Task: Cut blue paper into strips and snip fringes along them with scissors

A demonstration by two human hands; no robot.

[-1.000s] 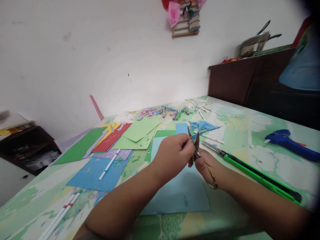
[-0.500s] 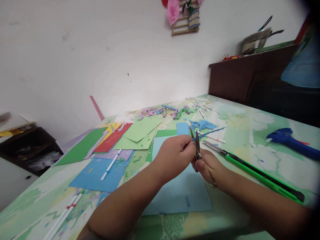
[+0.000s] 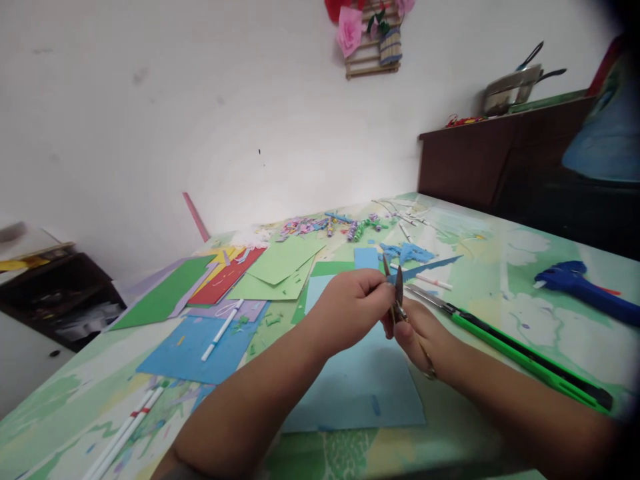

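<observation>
Scissors (image 3: 399, 287) above paper sheet (image 3: 350, 393), cutter (image 3: 525, 353) to right, glue gun (image 3: 583, 288) beyond

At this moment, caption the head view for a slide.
Left hand holding a blue strip at the open scissors in the right hand.

With the silver metal scissors (image 3: 399, 285) as dial centre, the patterned table (image 3: 500, 257) opens out at 2 o'clock, past a jutting, tapered blue paper strip (image 3: 435, 267). The green-and-black plastic box cutter (image 3: 527, 357) bars 4; a blue plastic pistol-shaped tool (image 3: 570, 280) blocks 3. Flat light-green paper sheets (image 3: 283, 263) at 10 leave room overhead. The white wall (image 3: 350, 147) closes off 12.
</observation>
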